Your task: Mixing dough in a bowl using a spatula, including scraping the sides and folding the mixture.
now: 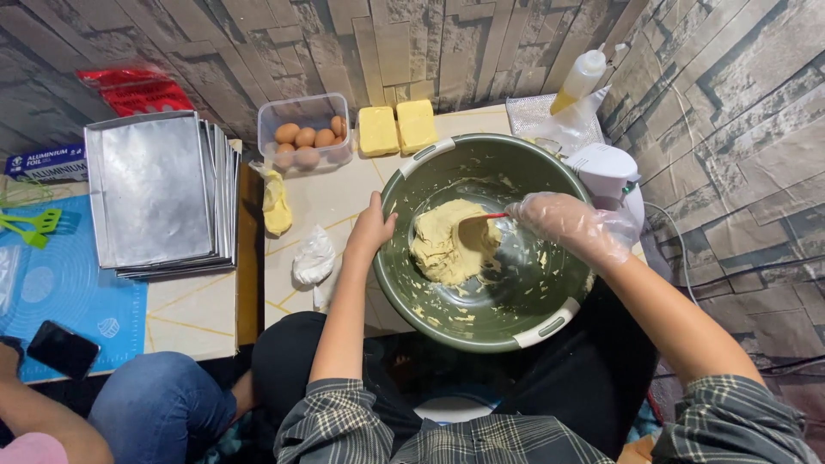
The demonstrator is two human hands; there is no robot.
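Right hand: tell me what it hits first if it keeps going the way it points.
The right hand points left across the green bowl; it would probably meet the yellow dough first, where its spatula already rests.

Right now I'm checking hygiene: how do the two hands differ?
The right hand wears a clear plastic glove; the left hand is bare. The right hand holds a spatula in the dough; the left hand grips the bowl rim. Both are at the same green bowl.
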